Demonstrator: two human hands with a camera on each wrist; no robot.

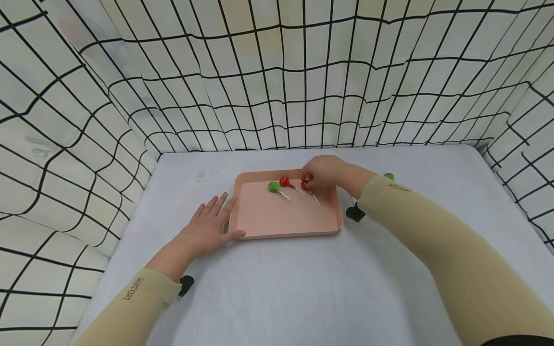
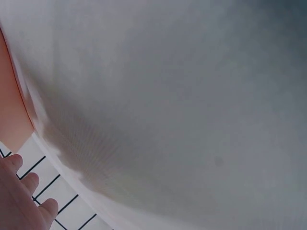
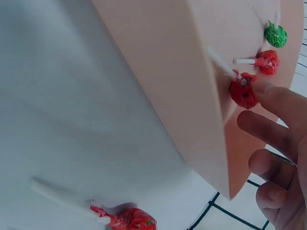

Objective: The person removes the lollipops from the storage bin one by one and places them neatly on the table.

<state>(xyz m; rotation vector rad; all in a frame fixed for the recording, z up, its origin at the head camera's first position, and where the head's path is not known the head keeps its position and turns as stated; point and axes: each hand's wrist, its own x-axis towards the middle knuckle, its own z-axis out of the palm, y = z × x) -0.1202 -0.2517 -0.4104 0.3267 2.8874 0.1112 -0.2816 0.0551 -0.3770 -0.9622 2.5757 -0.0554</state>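
A pink tray [image 1: 285, 226] lies on the white table. Inside it, toward the back, are a green lollipop [image 1: 273, 187] and a red lollipop [image 1: 284, 181]. My right hand [image 1: 322, 171] reaches over the tray's back right and pinches another red lollipop [image 3: 244, 91] by its wrapped head. Its white stick points toward the tray's front. The thumb is hidden in the right wrist view. With fingers spread straight, my left hand [image 1: 209, 229] rests against the tray's left side, thumb at the front left corner. Only some of its fingers [image 2: 31, 184] show in the left wrist view.
Outside the tray, a red lollipop [image 3: 132, 219] lies on the table. A green lollipop [image 1: 389, 176] shows partly behind the right sleeve. Black grid lines [image 1: 305, 101] on white surround the table at the back and sides.
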